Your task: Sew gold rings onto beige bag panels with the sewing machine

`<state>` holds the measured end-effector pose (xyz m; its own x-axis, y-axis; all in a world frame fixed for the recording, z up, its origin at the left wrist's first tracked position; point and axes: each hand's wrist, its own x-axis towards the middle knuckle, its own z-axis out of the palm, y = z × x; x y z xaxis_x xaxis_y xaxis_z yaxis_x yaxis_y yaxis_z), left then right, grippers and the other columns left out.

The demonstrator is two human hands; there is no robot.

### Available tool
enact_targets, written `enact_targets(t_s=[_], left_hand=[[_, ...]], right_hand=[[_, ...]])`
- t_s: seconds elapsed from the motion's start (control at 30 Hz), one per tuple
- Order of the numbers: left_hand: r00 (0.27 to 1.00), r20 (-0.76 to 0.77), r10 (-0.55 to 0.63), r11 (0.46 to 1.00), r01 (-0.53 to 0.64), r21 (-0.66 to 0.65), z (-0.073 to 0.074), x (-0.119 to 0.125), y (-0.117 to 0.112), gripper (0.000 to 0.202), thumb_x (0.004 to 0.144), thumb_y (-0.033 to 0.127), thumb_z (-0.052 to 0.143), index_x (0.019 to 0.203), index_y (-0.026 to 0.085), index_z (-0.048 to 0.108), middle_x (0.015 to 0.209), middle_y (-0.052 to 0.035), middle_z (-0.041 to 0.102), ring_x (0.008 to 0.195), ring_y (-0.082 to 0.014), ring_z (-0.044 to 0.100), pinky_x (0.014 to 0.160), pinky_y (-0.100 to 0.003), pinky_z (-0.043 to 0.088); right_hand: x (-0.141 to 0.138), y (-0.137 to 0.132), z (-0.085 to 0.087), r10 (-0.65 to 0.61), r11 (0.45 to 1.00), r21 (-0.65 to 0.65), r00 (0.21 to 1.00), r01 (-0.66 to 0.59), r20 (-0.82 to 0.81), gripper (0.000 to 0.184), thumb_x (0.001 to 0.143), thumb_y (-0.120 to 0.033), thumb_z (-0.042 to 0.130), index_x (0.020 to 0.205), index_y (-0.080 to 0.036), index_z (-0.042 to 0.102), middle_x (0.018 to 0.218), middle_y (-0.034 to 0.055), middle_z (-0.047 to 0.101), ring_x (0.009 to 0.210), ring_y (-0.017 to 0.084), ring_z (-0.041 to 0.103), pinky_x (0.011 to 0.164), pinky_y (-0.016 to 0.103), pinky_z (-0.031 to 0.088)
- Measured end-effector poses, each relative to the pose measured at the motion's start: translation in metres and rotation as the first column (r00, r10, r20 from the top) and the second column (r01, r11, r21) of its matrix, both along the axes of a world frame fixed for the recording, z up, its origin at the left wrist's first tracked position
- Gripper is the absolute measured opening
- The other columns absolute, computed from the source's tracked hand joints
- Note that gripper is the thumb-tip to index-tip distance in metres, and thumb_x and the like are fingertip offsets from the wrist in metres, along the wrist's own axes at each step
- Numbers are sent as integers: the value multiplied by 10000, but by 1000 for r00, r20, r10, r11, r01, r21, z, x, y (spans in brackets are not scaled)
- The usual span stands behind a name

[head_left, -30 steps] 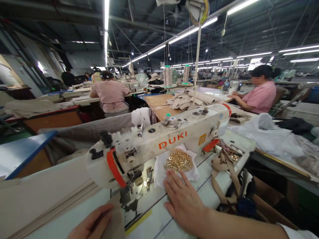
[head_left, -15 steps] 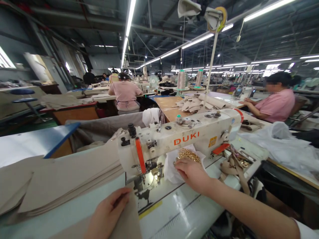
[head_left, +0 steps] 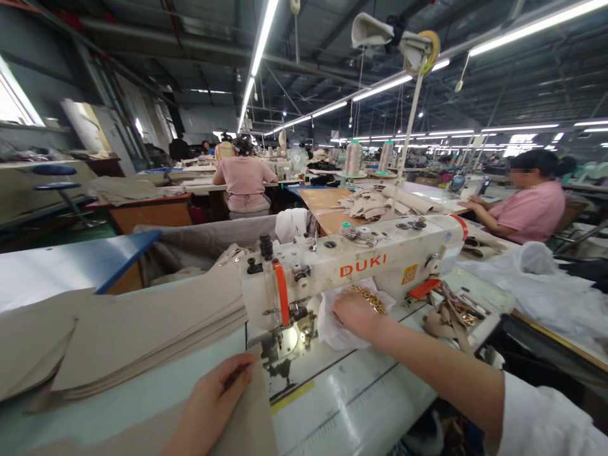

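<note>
Station notes. We are sitting at a white DUKI sewing machine (head_left: 380,256) on a pale green worktable (head_left: 361,405).

Our left hand (head_left: 213,405) is resting on top of a flat beige fabric panel (head_left: 254,424) at the near edge of the table. Its fingers (head_left: 240,370) are lying mostly straight and close together along the cloth, pointing toward the lit needle area (head_left: 291,329). The panel is running under the palm and out past the fingertips on the right. Whether thumb and forefinger are pinching the edge, we cannot tell.

Our right hand (head_left: 352,311) is reaching under the machine's arm, knuckles up. It is lying on a crumpled white plastic bag (head_left: 332,329) that is cradling a heap of small gold metal rings (head_left: 369,297). The rings are sitting just beyond the knuckles and touching the hand. The fingertips are curling down out of sight, so we cannot tell whether they are gripping any rings.

Surroundings: a fanned stack of beige fabric panels (head_left: 142,335) is lying left of the machine. A tangle of beige straps with gold fittings (head_left: 446,316) is lying to its right. Two people in pink shirts (head_left: 244,180) (head_left: 534,202) are working at other tables.
</note>
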<state>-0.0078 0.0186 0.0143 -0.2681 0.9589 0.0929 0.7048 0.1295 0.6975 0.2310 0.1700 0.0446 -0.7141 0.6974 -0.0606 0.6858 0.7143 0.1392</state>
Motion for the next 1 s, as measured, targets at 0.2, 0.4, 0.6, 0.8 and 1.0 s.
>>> enact_targets(t_s=[0.2, 0.4, 0.6, 0.8, 1.0], left_hand=[[1000, 12, -9, 1000, 9, 13, 1, 0, 0, 300, 699, 422, 486, 797, 249, 710, 812, 1, 757, 779, -236, 694, 715, -307, 544], [1000, 14, -18, 1000, 18, 13, -2, -1, 0, 297, 713, 408, 472, 811, 244, 699, 794, 5, 748, 766, -228, 688, 701, -292, 533], [999, 15, -34, 999, 33, 21, 0, 0, -1, 286, 726, 389, 466, 809, 243, 698, 809, 11, 747, 776, -223, 684, 710, -283, 526], [999, 14, -47, 998, 46, 34, 0, 1, -2, 286, 724, 377, 461, 794, 239, 700, 761, 14, 739, 724, -213, 679, 662, -271, 525], [999, 17, -50, 997, 49, 63, 2, 2, -2, 282, 729, 352, 456, 804, 236, 702, 795, 9, 745, 755, -212, 683, 696, -276, 531]], right_hand=[[9, 8, -1, -9, 1000, 5, 999, 9, -46, 64, 753, -142, 662, 803, -126, 699, 895, 113, 696, 893, 256, 630, 789, 320, 468], [14, -3, 2, -33, 998, 49, 995, 37, -89, 228, 875, -130, 486, 854, -99, 711, 929, 147, 695, 912, 260, 625, 804, 322, 447], [4, -7, 3, -64, 998, 6, 996, 65, -61, 221, 820, -62, 510, 847, -92, 727, 904, 162, 714, 878, 276, 647, 772, 322, 466], [2, -4, 1, -94, 996, -7, 989, 94, -117, 239, 834, -88, 487, 828, -105, 726, 916, 159, 711, 908, 265, 642, 800, 309, 456], [6, -1, -3, -132, 991, -7, 953, 135, -273, 213, 812, -93, 493, 756, -138, 694, 876, 119, 705, 869, 230, 638, 779, 285, 446]])
